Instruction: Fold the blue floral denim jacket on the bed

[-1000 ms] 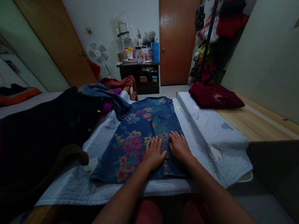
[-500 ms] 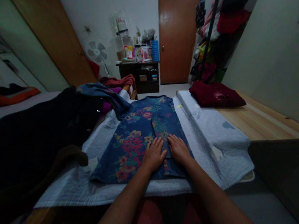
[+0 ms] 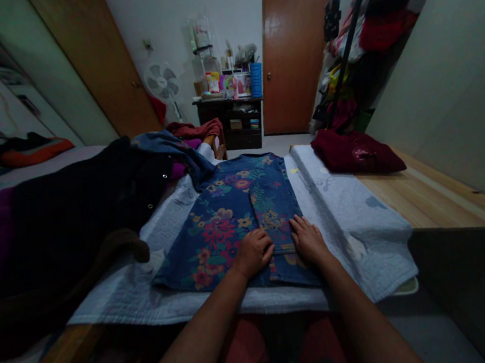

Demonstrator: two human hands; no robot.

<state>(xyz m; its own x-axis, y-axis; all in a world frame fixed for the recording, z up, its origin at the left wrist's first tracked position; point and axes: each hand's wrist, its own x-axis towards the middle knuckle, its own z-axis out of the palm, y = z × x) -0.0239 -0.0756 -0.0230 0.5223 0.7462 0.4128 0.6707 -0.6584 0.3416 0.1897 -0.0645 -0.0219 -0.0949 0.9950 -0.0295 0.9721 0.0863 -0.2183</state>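
Shirt (image 3: 217, 230) lies spread on a blanket (image 3: 331, 201) as I work from afar: right hand (image 3: 309, 239) open, flat along its edge, grasping nothing; left hand (image 3: 253, 253) half-curled mid-shirt, its hold unclear to me.

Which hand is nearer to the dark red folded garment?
The right hand: the dark red garment lies ahead and to its right. The left hand is farther left.

Dim light leaves the lower corners dark.
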